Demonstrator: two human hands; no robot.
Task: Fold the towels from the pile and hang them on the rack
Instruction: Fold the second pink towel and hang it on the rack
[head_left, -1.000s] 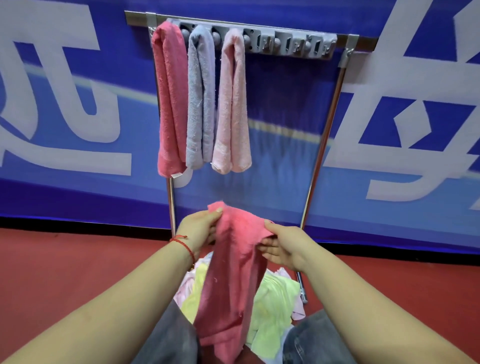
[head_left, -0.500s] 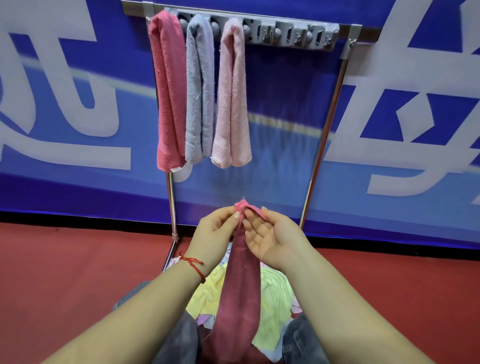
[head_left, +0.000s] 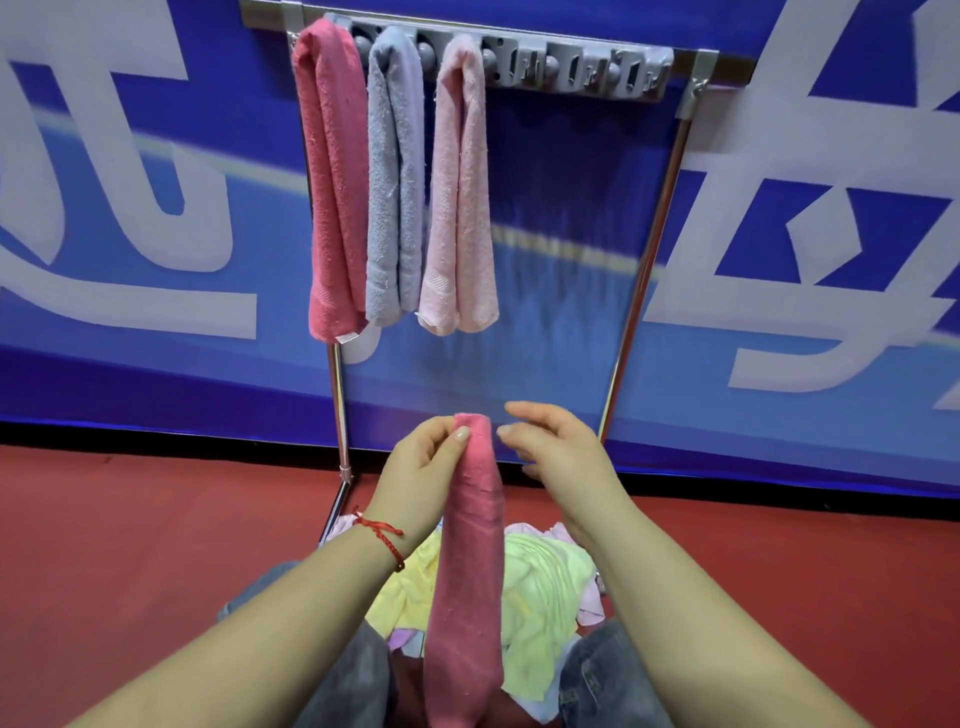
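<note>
L hand (head_left: 421, 467) pinches pink towel (head_left: 467, 571) top; R hand (head_left: 558, 452) just beside.

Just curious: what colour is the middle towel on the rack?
Pale grey-lilac middle towel, clearest in the head view.

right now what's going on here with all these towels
A person is folding towels and hanging them on a rack. The left hand pinches the top of a folded pink towel, which hangs down as a narrow strip. The right hand is open beside it, not touching. Three towels already hang on the rack: deep pink, grey and pale pink. A pile of yellow-green towels waits below, by the person's knees.
</note>
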